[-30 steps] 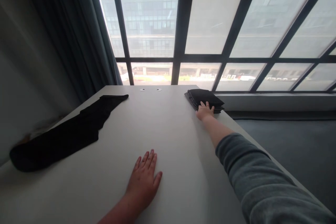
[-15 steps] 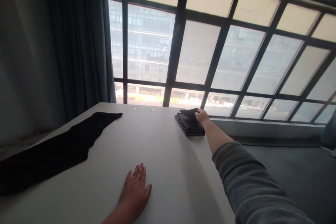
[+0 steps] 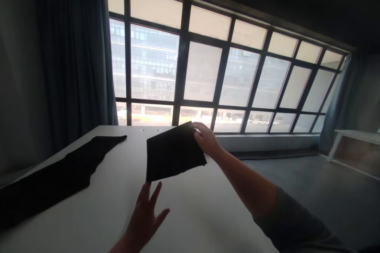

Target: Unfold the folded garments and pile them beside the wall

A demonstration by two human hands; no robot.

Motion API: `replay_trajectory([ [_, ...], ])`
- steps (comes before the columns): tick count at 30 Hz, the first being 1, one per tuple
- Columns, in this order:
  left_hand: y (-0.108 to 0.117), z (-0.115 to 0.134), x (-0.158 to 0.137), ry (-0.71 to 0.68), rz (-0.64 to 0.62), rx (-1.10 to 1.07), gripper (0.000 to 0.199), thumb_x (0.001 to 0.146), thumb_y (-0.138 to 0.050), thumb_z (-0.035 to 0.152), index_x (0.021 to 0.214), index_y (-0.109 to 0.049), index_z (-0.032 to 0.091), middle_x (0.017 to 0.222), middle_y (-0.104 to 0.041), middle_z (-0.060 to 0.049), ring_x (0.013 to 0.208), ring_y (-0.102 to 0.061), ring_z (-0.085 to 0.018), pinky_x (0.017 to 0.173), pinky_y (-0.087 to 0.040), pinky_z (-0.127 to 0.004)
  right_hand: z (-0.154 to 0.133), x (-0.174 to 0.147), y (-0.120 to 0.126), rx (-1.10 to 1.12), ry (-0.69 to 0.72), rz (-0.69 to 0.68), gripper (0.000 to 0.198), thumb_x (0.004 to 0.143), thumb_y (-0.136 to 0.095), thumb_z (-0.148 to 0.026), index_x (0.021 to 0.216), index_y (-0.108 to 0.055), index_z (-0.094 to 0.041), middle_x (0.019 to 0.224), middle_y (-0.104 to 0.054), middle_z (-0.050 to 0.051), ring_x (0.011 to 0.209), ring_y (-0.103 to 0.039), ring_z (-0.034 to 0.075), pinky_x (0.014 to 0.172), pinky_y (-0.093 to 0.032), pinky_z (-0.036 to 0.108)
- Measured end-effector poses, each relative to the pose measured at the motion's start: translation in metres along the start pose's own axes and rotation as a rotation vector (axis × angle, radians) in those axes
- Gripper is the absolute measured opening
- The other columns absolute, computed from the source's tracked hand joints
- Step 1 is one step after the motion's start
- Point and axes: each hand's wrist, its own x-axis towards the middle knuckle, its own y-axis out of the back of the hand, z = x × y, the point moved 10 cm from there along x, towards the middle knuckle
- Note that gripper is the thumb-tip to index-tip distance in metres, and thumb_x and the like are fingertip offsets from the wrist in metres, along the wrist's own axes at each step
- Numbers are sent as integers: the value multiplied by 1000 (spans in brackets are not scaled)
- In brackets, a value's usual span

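My right hand [image 3: 206, 139] grips the far right edge of a black spiral notebook [image 3: 173, 151] and holds it tilted in the air above the white table [image 3: 208, 209]. My left hand [image 3: 147, 215] is raised just under the notebook's near corner, fingers spread, holding nothing; its fingertips are close to that corner. A long black cloth [image 3: 56, 176] lies flat across the left part of the table, apart from both hands.
A large grid window [image 3: 208, 75] runs behind the table, with dark curtains [image 3: 74, 55] at its left. Grey floor lies to the right, where a pale low table [image 3: 353, 142] stands by the far wall.
My right hand has lifted the notebook off the table's far right corner and brought it toward me. My left hand has risen off the tabletop toward it. The view has tilted up.
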Motion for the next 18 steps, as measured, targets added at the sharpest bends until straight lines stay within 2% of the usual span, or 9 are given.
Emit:
replay_trajectory([
  [1, 11, 6, -4, -2, 67, -16, 91, 100, -58, 50, 171, -6, 29, 173, -24, -20, 156, -34, -42, 110, -53, -55, 6, -26, -16, 59, -51, -15, 45, 92, -49, -24, 129, -73, -21, 144, -60, 7, 121, -65, 21, 94, -60, 31],
  [3, 32, 15, -8, 29, 122, -45, 88, 99, -60, 51, 170, -15, 25, 166, -38, -24, 148, -47, -43, 107, -55, -55, 27, -85, -53, 165, -183, -51, 43, 91, -48, -24, 124, -75, -20, 140, -63, 8, 119, -66, 22, 94, -61, 32],
  [6, 55, 14, -5, 143, 49, -104, 71, 99, -60, 49, 161, -40, 21, 145, -61, -21, 128, -63, -39, 105, -54, -57, 52, -172, -103, 225, -340, -116, 45, 89, -46, -21, 124, -74, -20, 135, -65, 10, 121, -66, 23, 104, -59, 38],
  [8, 65, 5, 1, 224, -15, -179, 55, 101, -57, 48, 150, -55, 22, 129, -71, -16, 111, -71, -34, 102, -56, -54, 46, -211, -124, 227, -297, -194, 52, 86, -44, -15, 129, -72, -21, 142, -60, 10, 128, -63, 22, 112, -55, 39],
  [10, 73, -11, 5, 333, -7, -286, 48, 100, -58, 47, 141, -61, 21, 129, -73, -14, 111, -72, -31, 101, -58, -48, 28, -230, -134, 245, -167, -289, 61, 82, -42, -8, 135, -69, -22, 153, -49, 8, 140, -54, 20, 123, -47, 39],
  [12, 73, -31, 5, 440, 28, -389, 53, 99, -60, 47, 145, -56, 21, 134, -70, -14, 113, -72, -29, 101, -58, -45, 16, -236, -142, 267, -83, -393, 71, 79, -42, -3, 144, -63, -24, 161, -39, 7, 151, -43, 19, 131, -37, 40],
  [15, 56, -49, 4, 458, 15, -557, 77, 97, -64, 41, 164, -30, 24, 151, -58, -16, 127, -67, -29, 109, -54, -46, 14, -238, -159, 233, -59, -561, 76, 79, -51, -4, 152, -57, -25, 167, -30, 7, 160, -27, 25, 134, -30, 50],
  [16, 47, -51, 4, 432, -26, -596, 85, 96, -65, 37, 167, -20, 25, 157, -52, -17, 134, -62, -29, 113, -51, -48, 16, -238, -163, 208, -55, -590, 71, 81, -56, -6, 149, -60, -25, 168, -28, 8, 162, -21, 28, 133, -28, 53],
  [18, 27, -56, 3, 397, -137, -599, 99, 90, -69, 31, 170, -10, 27, 167, -39, -17, 147, -50, -32, 120, -44, -52, 18, -234, -166, 161, -50, -563, 48, 85, -63, -14, 131, -71, -23, 168, -30, 7, 164, -12, 32, 133, -24, 58],
])
